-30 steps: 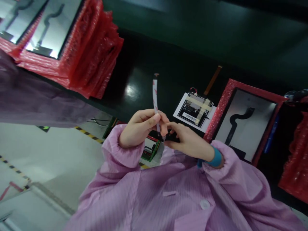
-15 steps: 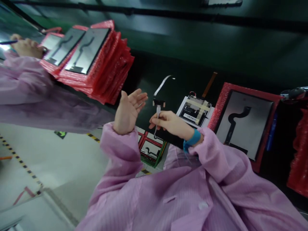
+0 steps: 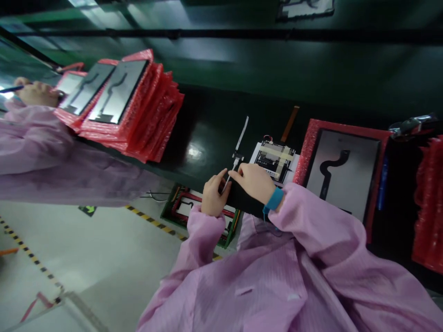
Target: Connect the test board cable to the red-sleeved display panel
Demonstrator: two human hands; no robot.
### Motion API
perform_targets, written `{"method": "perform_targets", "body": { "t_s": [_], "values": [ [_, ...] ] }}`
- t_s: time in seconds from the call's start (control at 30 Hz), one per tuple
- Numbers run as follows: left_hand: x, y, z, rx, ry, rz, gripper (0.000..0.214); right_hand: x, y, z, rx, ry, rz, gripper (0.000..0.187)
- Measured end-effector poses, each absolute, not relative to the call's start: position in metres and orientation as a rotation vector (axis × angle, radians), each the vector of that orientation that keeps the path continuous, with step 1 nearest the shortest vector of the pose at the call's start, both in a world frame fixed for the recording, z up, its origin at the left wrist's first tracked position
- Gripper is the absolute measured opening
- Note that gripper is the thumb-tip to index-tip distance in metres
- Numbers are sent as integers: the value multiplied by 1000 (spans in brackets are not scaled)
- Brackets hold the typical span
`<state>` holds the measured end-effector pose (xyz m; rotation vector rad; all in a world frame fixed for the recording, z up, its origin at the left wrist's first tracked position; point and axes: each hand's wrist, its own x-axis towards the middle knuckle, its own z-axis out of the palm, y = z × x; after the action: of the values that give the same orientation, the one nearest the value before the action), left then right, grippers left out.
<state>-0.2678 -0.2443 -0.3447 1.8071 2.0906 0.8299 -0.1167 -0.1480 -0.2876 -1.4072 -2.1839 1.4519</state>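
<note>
My left hand (image 3: pixel 212 199) and my right hand (image 3: pixel 254 180) meet at the near edge of the dark table (image 3: pixel 207 124). Both pinch a thin white flex cable (image 3: pixel 232 168) with a small connector at its far end. A white strip (image 3: pixel 241 135) lies on the table just beyond it. A small module with beige tape (image 3: pixel 274 158) on a white sheet sits right of the hands. My right wrist wears a blue strap (image 3: pixel 274 201). Both sleeves are pink.
A stack of red bubble bags with grey panels (image 3: pixel 121 106) lies at the left, where another person's hand (image 3: pixel 34 92) and pink sleeve work. A panel in a red bag (image 3: pixel 341 168) lies at right, more red bags (image 3: pixel 427 207) beyond. A green tray (image 3: pixel 180 210) sits under the table.
My left hand was open and raised half a second ago; it has come down and closed on the cable beside my right hand. The white strip it held earlier now lies on the table.
</note>
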Motion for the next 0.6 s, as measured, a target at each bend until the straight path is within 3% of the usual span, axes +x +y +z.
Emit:
{"method": "perform_targets", "body": {
  "t_s": [0.07,0.17,0.4,0.5,0.6],
  "values": [
    [-266,-243,-349,1848,2115,856,55,-101,-156,-277,-1424,-2291,1272,18],
    [-265,-240,-349,1948,2057,857,73,-72,-159,-262,-1404,-2526,1011,19],
    [-274,-223,-321,2310,1750,568,83,-4,-141,-236,-1343,-2789,665,15],
    [-285,-198,-298,2437,1568,527,68,-2,-131,-233,-1284,-2812,449,8],
    [-287,-152,-284,2527,1381,644,27,-18,-113,-242,-1391,-2748,247,13]
  ]
}}
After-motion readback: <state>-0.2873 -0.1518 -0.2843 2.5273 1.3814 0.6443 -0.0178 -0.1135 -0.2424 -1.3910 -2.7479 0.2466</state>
